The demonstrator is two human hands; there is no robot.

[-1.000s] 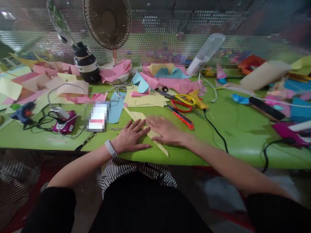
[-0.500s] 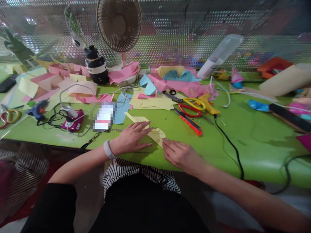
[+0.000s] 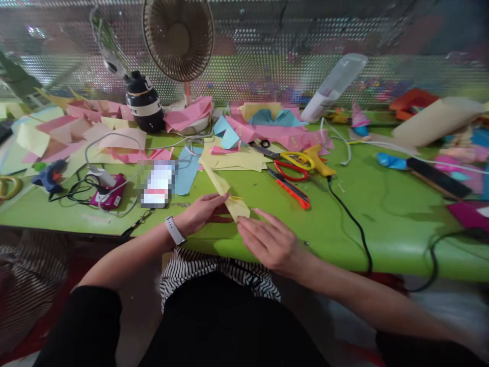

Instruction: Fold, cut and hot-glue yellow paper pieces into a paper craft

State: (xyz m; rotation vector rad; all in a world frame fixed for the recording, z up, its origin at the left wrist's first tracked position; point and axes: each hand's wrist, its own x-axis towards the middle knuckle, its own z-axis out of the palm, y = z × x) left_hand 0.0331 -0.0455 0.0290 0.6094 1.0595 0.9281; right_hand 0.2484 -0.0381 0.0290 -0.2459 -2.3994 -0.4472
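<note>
A strip of folded yellow paper [image 3: 237, 206] slants up and away between my hands, with creases near its lower end. My left hand [image 3: 204, 211], a white band on its wrist, grips the strip's left edge, thumb on top and fingers beneath. At the strip's lower end, my right hand [image 3: 269, 239] has its fingertips closed on the corner, while its forefinger stretches out apart. The right thumb is hidden. The far end of the strip reaches the flat yellow sheets [image 3: 244, 159].
Right of the strip lie a red box cutter [image 3: 292, 194], scissors [image 3: 294, 171] and a yellow glue gun [image 3: 319, 160] with its cord. On the left are a phone [image 3: 158, 184] and a purple power block [image 3: 110, 193]. A fan [image 3: 179, 41] and black bottle [image 3: 144, 104] stand behind.
My left hand has turned from lying flat over the paper to gripping its edge. The paper has swung to a steeper slant. My right hand has shifted left, its forefinger now lifted out.
</note>
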